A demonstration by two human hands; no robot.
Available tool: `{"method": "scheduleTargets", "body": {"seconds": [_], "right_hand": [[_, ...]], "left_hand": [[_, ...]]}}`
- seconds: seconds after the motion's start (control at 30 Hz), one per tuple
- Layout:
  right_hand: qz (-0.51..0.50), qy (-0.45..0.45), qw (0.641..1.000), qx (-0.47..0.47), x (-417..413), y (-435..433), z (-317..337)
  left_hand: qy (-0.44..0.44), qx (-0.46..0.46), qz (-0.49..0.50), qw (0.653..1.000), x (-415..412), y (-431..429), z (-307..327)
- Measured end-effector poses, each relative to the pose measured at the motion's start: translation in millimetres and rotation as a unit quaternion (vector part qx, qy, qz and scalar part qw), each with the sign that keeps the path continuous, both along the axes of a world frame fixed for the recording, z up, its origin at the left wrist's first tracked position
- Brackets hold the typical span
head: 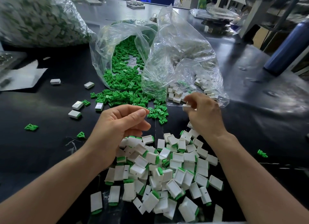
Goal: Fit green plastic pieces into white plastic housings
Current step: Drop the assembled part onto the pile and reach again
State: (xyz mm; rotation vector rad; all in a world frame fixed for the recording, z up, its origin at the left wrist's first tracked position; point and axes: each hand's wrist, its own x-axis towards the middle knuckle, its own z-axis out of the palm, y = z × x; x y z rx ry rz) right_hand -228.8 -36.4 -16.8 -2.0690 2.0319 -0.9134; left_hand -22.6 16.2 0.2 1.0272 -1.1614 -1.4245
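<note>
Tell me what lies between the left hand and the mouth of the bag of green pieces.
In the head view, spilled green pieces cover the table between the left hand and the bag; one white housing lies at the heap's left edge.

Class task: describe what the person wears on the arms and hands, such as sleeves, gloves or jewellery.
Left hand and right hand are bare: no gloves, rings or watch. Both forearms are uncovered to the frame's edge; no sleeve shows.

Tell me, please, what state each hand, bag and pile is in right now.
Left hand: loosely curled, empty.
Right hand: pinching a white housing.
Green-piece bag: open, spilling onto the table.
Housing bag: open.
Near pile: housings with green pieces fitted.
</note>
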Motion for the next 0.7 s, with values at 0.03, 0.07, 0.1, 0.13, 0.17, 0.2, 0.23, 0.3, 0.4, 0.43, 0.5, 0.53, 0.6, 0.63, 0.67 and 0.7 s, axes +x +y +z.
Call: {"method": "scheduleTargets", "body": {"seconds": [0.03,0.07,0.1,0.13,0.17,0.2,0.23,0.3,0.4,0.43,0.5,0.53,0.6,0.63,0.67,0.7], "right_hand": [[0.012,-0.021,1.0,-0.008,1.9,0.8,1.0],[0.026,-0.038,0.999,-0.013,4.2,1.8,1.7],[0.04,-0.049,0.998,-0.015,6.9,3.0,2.1],[0.054,-0.053,0.997,-0.014,9.5,4.5,2.0],[0.071,-0.054,0.996,-0.011,12.4,5.9,1.7],[0.088,-0.051,0.995,-0.005,15.6,7.5,1.3],[0.105,-0.045,0.993,0.006,18.7,8.8,1.1],[0.136,-0.007,0.99,0.039,25.1,9.8,0.3],[0.163,0.076,0.98,0.082,31.8,7.3,-0.9],[0.165,0.093,0.977,0.099,32.8,6.3,-0.3],[0.167,0.119,0.969,0.135,32.2,4.5,-1.1],[0.169,0.123,0.967,0.145,31.3,3.8,-1.9],[0.174,0.107,0.969,0.137,29.7,3.3,-2.9],[0.176,0.093,0.972,0.123,29.3,3.4,-3.1],[0.176,0.079,0.976,0.105,29.0,3.7,-3.5],[0.173,0.065,0.979,0.087,28.6,3.9,-3.9]], "left_hand": [[0.0,0.001,0.0,1.0,-0.4,-0.1,0.1],[-0.001,0.002,0.001,1.0,-0.6,-0.2,0.0],[-0.002,0.003,0.001,1.0,-0.9,-0.3,-0.2],[-0.004,0.004,0.001,1.0,-1.0,-0.3,-0.3],[-0.006,0.005,0.001,1.0,-1.2,-0.3,-0.3],[-0.008,0.005,0.0,1.0,-1.3,-0.3,-0.5],[-0.009,0.006,0.0,1.0,-1.6,-0.4,-0.6],[-0.007,0.009,0.002,1.0,-2.3,-0.2,-0.7],[-0.004,0.012,0.006,1.0,-3.1,-0.2,-0.6],[-0.005,0.012,0.006,1.0,-3.3,-0.2,-0.6],[-0.006,0.012,0.004,1.0,-3.7,-0.1,-0.8],[-0.007,0.012,0.002,1.0,-3.8,0.0,-0.8],[-0.01,0.011,-0.001,1.0,-4.3,0.4,-0.9],[-0.011,0.012,-0.002,1.0,-4.5,0.6,-1.0],[-0.011,0.013,-0.003,1.0,-4.5,0.6,-0.9],[-0.01,0.014,-0.003,1.0,-4.4,0.7,-0.8]]}}
